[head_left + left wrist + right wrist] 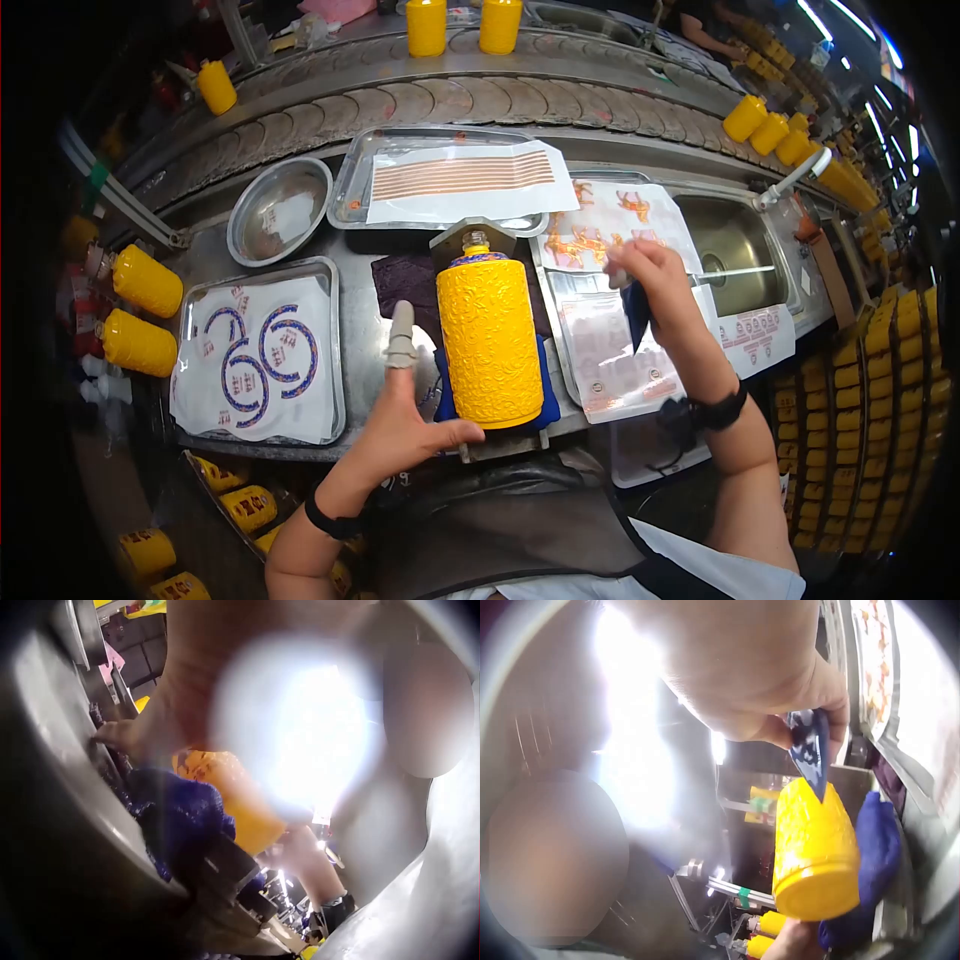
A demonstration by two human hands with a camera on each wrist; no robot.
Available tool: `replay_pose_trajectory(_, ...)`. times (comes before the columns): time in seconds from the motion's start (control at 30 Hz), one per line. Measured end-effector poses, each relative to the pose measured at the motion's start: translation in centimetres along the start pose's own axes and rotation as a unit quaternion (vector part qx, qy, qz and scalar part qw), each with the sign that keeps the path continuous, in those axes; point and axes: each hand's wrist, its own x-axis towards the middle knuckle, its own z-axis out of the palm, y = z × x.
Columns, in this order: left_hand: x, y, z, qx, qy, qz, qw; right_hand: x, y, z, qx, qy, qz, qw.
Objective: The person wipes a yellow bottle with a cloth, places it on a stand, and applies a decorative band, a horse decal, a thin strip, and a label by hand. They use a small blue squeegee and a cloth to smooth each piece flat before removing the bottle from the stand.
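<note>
A yellow embossed bottle [487,345] lies on a blue padded rest [549,388], its clear threaded neck toward the back and a patterned band round its shoulder. My left hand [398,425] is beside its base, the thumb tip right at the lower edge and a finger in pale finger cots pointing up. To the right, my right hand [662,285] is raised over the printed sheets. It pinches a dark blue, flat, pointed piece with pale markings [808,750] between thumb and fingers. A dark purple cloth [405,285] lies left of the bottle.
On the left, a tray [338,350] holds curved blue decals; a metal bowl [236,225] stands behind it. A striped sheet [465,205] covers part of the back tray. Orange-figured decals [580,245] lie near the sink [735,240]. Conveyor slats [430,100] run behind.
</note>
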Motion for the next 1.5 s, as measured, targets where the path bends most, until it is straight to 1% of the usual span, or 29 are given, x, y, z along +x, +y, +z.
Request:
replay_pose_trajectory(0.03, 0.4, -0.1, -0.4, -0.016, 0.020, 0.011, 1.000, 1.9, -0.4, 0.2, -0.028, 0.011, -0.008, 1.000)
replay_pose_trajectory(0.1, 1.6, 0.0, -1.4, -0.050, 0.063, 0.033, 0.996, 8.0, 2.1, -0.7, -0.175, 0.067, -0.114, 0.976)
replay_pose_trajectory(0.13, 2.1, 0.2, -1.8, -0.024, 0.086, 0.065, 0.994, 10.4, 2.2, -0.8, -0.241, 0.104, -0.106, 0.959)
replay_pose_trajectory(0.17, 2.4, 0.6, -2.0, -0.042, 0.097, 0.061, 0.993, 12.5, 2.3, -0.8, -0.305, 0.141, -0.098, 0.937)
replay_pose_trajectory(0.27, 2.8, 1.1, -2.4, -0.085, 0.122, 0.054, 0.987, 18.2, 3.4, -1.3, -0.302, 0.068, 0.043, 0.950)
replay_pose_trajectory(0.3, 2.8, 1.0, -2.4, -0.097, 0.121, 0.042, 0.987, 19.3, 4.2, -1.0, -0.272, 0.064, 0.059, 0.958)
replay_pose_trajectory(0.37, 2.5, 0.6, -2.5, -0.122, 0.123, 0.015, 0.985, 20.0, 5.0, 0.1, -0.254, 0.070, 0.037, 0.964)
replay_pose_trajectory(0.5, 2.2, -0.8, -3.0, -0.138, 0.138, 0.006, 0.981, 20.6, 6.3, 0.3, -0.189, 0.056, 0.049, 0.979)
replay_pose_trajectory(0.53, 2.3, -1.0, -3.2, -0.125, 0.133, 0.004, 0.983, 20.6, 5.9, 0.1, -0.194, 0.041, 0.042, 0.979)
replay_pose_trajectory(0.63, 3.1, -0.4, -4.1, -0.092, 0.115, 0.007, 0.989, 20.4, 5.9, -0.2, -0.221, 0.032, 0.009, 0.975)
replay_pose_trajectory(0.67, 3.5, 0.0, -4.3, -0.087, 0.110, 0.015, 0.990, 20.1, 5.5, -0.2, -0.285, 0.027, -0.016, 0.958)
replay_pose_trajectory(0.77, 4.9, 0.8, -4.7, -0.046, 0.119, 0.045, 0.991, 20.0, 5.6, -0.6, -0.352, 0.021, -0.097, 0.931)
replay_pose_trajectory(0.8, 5.5, 1.1, -5.0, -0.027, 0.126, 0.056, 0.990, 19.9, 5.5, -0.8, -0.381, 0.016, -0.099, 0.919)
replay_pose_trajectory(0.9, 7.8, 1.2, -6.6, 0.039, 0.102, 0.030, 0.994, 19.0, 4.6, -0.5, -0.468, 0.075, -0.102, 0.874)
replay_pose_trajectory(0.97, 10.1, 0.2, -8.3, 0.144, 0.187, 0.040, 0.971, 18.3, 4.2, -0.3, -0.487, 0.103, -0.106, 0.861)
replay_pose_trajectory(1.0, 11.5, -0.9, -9.4, 0.159, 0.256, 0.057, 0.952, 18.0, 3.9, -0.1, -0.497, 0.116, -0.107, 0.853)
replay_pose_trajectory(1.03, 13.1, -2.8, -11.1, 0.241, 0.317, 0.037, 0.916, 17.5, 3.6, 0.0, -0.496, 0.127, -0.115, 0.851)
replay_pose_trajectory(1.07, 14.4, -4.0, -12.5, 0.320, 0.374, 0.017, 0.870, 17.1, 3.2, 0.2, -0.495, 0.138, -0.123, 0.849)
replay_pose_trajectory(1.1, 15.1, -3.9, -13.3, 0.346, 0.339, -0.045, 0.874, 16.7, 2.9, 0.3, -0.495, 0.150, -0.130, 0.846)
replay_pose_trajectory(1.17, 15.9, -3.6, -14.3, 0.389, 0.261, -0.165, 0.868, 16.1, 2.5, 0.5, -0.466, 0.145, -0.154, 0.859)
replay_pose_trajectory(1.27, 16.0, -5.0, -13.6, 0.403, 0.285, -0.129, 0.860, 15.0, 1.6, 0.7, -0.417, 0.120, -0.170, 0.885)
replay_pose_trajectory(1.37, 15.4, -3.9, -12.1, 0.371, 0.302, -0.138, 0.867, 13.5, 1.0, 0.7, -0.371, 0.101, -0.178, 0.906)
replay_pose_trajectory(1.47, 15.9, -3.7, -11.7, 0.374, 0.315, -0.174, 0.855, 12.6, 0.7, 1.0, -0.332, 0.089, -0.186, 0.920)
replay_pose_trajectory(1.5, 16.5, -4.8, -12.2, 0.342, 0.324, -0.178, 0.864, 12.5, 0.7, 1.0, -0.331, 0.088, -0.184, 0.921)
